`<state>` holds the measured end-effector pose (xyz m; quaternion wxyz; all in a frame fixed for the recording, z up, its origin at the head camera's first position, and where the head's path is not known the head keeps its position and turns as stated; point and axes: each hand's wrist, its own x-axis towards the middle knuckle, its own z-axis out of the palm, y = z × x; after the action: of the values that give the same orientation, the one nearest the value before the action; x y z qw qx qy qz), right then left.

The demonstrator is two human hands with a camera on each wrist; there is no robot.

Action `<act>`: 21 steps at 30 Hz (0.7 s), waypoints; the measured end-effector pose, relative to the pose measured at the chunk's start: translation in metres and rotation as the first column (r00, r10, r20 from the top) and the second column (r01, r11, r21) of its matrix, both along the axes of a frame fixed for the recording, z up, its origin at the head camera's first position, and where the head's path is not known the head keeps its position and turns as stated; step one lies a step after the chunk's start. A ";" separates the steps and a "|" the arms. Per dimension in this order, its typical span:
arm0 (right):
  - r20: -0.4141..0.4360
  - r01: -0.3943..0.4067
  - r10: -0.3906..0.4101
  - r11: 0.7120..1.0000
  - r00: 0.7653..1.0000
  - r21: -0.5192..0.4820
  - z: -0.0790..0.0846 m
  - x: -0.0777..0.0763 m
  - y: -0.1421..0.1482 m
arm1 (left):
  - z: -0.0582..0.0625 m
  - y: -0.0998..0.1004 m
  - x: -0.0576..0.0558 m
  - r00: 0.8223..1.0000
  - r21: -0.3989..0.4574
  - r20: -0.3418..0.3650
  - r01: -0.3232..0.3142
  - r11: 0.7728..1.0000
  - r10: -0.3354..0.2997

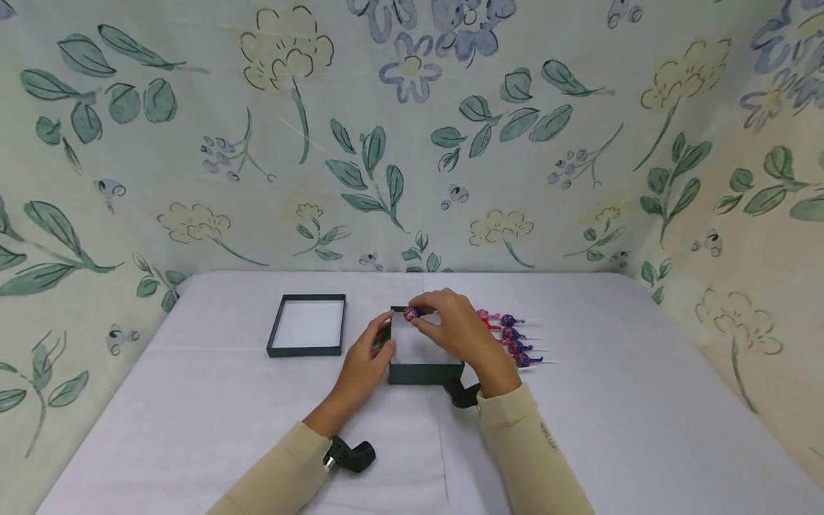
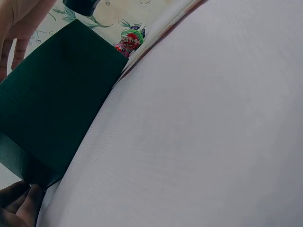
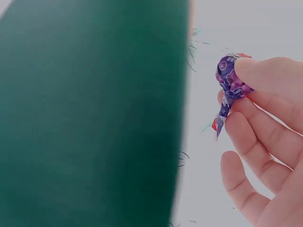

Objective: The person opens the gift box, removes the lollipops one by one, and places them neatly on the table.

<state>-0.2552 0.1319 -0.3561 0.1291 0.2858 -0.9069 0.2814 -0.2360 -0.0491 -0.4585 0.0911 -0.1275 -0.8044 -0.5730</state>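
My right hand [image 1: 453, 325] pinches a lollipop [image 1: 411, 313] by its purple-wrapped head, over the far left part of a dark green box [image 1: 425, 374]. In the right wrist view the thumb presses on the lollipop's wrapper [image 3: 229, 78], and its twisted tail hangs down past the fingers. My left hand [image 1: 365, 365] rests against the box's left side, thumb and fingers touching the wall. In the left wrist view its fingertips [image 2: 32, 201] lie at a lower corner of the box [image 2: 61, 94]. The box's inside is pale.
Several wrapped lollipops [image 1: 517, 347] lie in a column right of the box, sticks pointing right, partly hidden by my right hand. A shallow dark green-edged lid or tray [image 1: 304, 352] lies to the left on the white cloth [image 1: 212, 400]. Floral fabric [image 1: 386, 143] hangs behind.
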 end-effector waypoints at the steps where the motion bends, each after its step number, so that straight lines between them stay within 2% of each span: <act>1: -0.009 0.003 -0.003 1.000 1.000 -0.001 0.002 0.002 0.001 | 0.000 0.000 0.001 1.000 0.003 0.004 0.000 1.000 0.000; 7: -0.055 0.032 -0.033 0.999 0.998 -0.011 0.016 0.011 0.013 | -0.001 -0.001 0.004 1.000 0.018 0.018 0.018 1.000 -0.018; 11: -0.073 0.062 -0.061 0.998 0.995 0.008 0.023 0.016 0.027 | 0.000 -0.001 0.002 1.000 0.016 0.012 0.014 1.000 -0.014; 21: -0.033 0.109 -0.108 0.992 0.994 0.058 0.025 0.029 0.058 | 0.000 -0.002 0.000 1.000 0.013 -0.015 0.019 1.000 -0.019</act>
<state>-0.2258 0.1896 -0.3312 0.1489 0.2439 -0.9271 0.2427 -0.2362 -0.0514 -0.4582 0.0925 -0.1389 -0.7985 -0.5783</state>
